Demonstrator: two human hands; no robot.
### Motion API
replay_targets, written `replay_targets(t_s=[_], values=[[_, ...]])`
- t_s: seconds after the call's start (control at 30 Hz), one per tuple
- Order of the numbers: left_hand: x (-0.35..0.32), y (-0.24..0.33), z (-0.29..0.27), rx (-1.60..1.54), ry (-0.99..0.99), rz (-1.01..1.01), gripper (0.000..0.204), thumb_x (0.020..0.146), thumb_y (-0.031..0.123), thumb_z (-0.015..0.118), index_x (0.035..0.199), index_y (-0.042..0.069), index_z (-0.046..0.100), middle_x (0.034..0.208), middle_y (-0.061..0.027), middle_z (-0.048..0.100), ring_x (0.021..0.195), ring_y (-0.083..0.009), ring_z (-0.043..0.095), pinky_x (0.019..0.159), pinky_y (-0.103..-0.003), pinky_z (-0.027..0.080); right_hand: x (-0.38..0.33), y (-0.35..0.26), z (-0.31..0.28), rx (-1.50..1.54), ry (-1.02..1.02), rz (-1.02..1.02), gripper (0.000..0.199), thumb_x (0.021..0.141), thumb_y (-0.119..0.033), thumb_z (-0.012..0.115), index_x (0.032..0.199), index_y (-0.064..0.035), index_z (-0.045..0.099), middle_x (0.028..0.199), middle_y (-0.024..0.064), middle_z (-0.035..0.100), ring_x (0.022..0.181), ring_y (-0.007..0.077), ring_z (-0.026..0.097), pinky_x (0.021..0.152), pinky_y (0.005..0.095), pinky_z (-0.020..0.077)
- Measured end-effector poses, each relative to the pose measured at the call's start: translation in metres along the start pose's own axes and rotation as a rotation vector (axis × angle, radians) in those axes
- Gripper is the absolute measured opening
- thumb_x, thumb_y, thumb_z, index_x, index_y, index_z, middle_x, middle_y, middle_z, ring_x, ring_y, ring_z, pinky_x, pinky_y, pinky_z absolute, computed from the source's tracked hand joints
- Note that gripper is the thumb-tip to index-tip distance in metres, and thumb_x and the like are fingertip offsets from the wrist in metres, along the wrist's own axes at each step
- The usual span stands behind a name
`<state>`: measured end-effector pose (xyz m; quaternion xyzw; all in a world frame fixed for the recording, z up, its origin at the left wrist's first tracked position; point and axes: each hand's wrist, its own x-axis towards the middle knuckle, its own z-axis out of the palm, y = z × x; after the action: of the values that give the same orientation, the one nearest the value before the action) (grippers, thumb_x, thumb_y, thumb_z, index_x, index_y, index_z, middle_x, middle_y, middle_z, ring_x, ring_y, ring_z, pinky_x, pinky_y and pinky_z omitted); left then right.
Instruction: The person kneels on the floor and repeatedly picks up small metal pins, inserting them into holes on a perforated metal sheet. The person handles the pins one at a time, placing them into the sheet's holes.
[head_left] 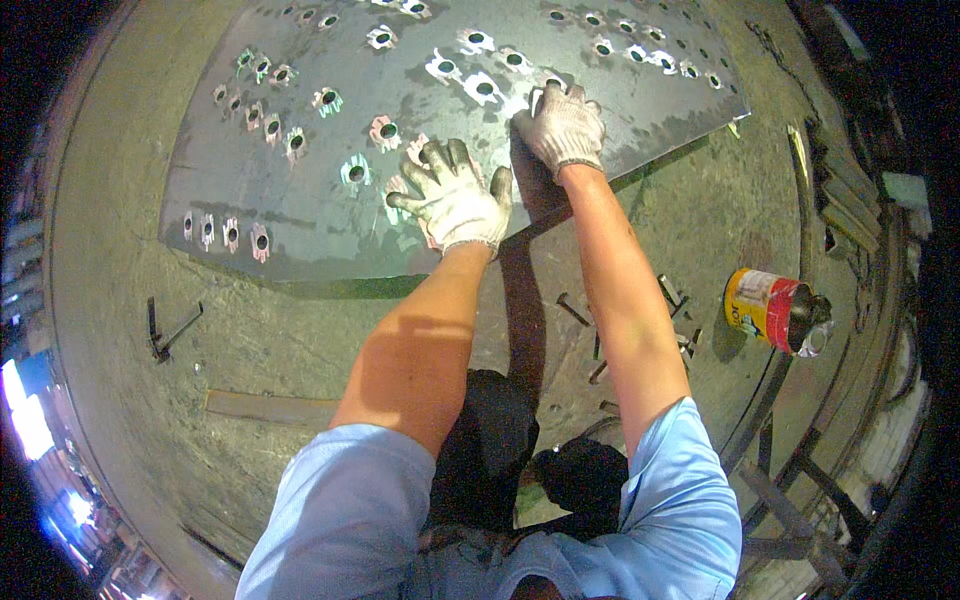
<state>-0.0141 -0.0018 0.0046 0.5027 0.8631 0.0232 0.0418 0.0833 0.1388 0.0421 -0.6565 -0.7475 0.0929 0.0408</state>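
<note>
A dark grey steel plate (310, 225) with rows of drilled holes lies in front of me. Pale, pinkish or greenish smears ring many of the holes. My left hand (458, 205), in a white knitted glove with dirty fingertips, rests spread on the plate over some of these smears. Farther out, near the plate's right-hand edge, is my gloved right hand (566, 130). Its fingers curl down against the steel beside a hole with a bright white mark. Whatever may be under those fingertips is hidden.
A yellow and red tub (765, 310) with a dark mouth lies tilted on the right. Several bolt-like metal pieces (572, 309) are scattered beside my right forearm. An angled metal piece (165, 332) and a flat strip (265, 405) lie left; a metal frame (790, 505) stands lower right.
</note>
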Motion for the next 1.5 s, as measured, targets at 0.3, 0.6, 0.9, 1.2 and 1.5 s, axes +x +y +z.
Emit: replay_targets(t_s=[0.3, 0.6, 0.9, 1.2, 1.5], values=[[-0.001, -0.001, 0.000, 0.010, 0.026, 0.008, 0.087, 0.094, 0.071, 0.040, 0.159, 0.015, 0.031, 0.169, -0.0184, 0.012, 0.152, -0.0503, 0.010, 0.109, -0.082, 0.009, -0.003, 0.008, 0.011, -0.015, -0.036, -0.197, 0.041, 0.088, -0.034, 0.064, 0.126, -0.0186, 0.062, 0.130, 0.0132, 0.062, 0.120, 0.0399, 0.059, 0.093, 0.0573, 0.0502], [-0.004, 0.006, -0.002, 0.041, 0.013, 0.002, 0.087, 0.094, 0.072, 0.040, 0.160, 0.017, 0.031, 0.170, -0.0174, 0.010, 0.152, -0.0489, 0.012, 0.110, -0.081, 0.010, -0.005, 0.018, 0.011, -0.109, -0.017, -0.203, 0.058, 0.083, -0.041, 0.068, 0.131, -0.0082, 0.060, 0.133, 0.0176, 0.059, 0.122, 0.0394, 0.058, 0.097, 0.0533, 0.0508], [-0.004, 0.009, -0.005, 0.035, -0.013, -0.024, 0.085, 0.094, 0.072, 0.040, 0.160, 0.020, 0.030, 0.171, -0.0154, 0.009, 0.153, -0.0470, 0.013, 0.111, -0.079, 0.012, -0.019, 0.014, -0.011, -0.014, -0.149, 0.229, 0.085, 0.068, -0.059, 0.079, 0.126, 0.0011, 0.065, 0.129, 0.0197, 0.064, 0.122, 0.0325, 0.061, 0.102, 0.0422, 0.0505], [-0.005, 0.004, -0.006, 0.070, 0.007, -0.029, 0.086, 0.095, 0.070, 0.038, 0.161, 0.016, 0.027, 0.169, -0.0157, 0.017, 0.151, -0.0493, 0.015, 0.112, -0.078, 0.015, -0.081, 0.032, -0.010, 0.739, 0.379, 0.059, 0.090, 0.056, -0.035, 0.090, 0.127, 0.0038, 0.049, 0.121, 0.0205, 0.060, 0.111, 0.0343, 0.062, 0.096, 0.0455, 0.0517], [-0.006, 0.005, 0.005, 0.049, 0.050, -0.030, 0.088, 0.092, 0.073, 0.042, 0.160, 0.017, 0.030, 0.169, -0.0151, 0.017, 0.151, -0.0491, 0.017, 0.111, -0.079, 0.013, -0.091, 0.030, 0.085, 0.879, 0.595, 0.072, 0.109, 0.050, -0.040, 0.095, 0.137, -0.0070, 0.038, 0.123, 0.0188, 0.054, 0.109, 0.0394, 0.060, 0.093, 0.0489, 0.0537]])
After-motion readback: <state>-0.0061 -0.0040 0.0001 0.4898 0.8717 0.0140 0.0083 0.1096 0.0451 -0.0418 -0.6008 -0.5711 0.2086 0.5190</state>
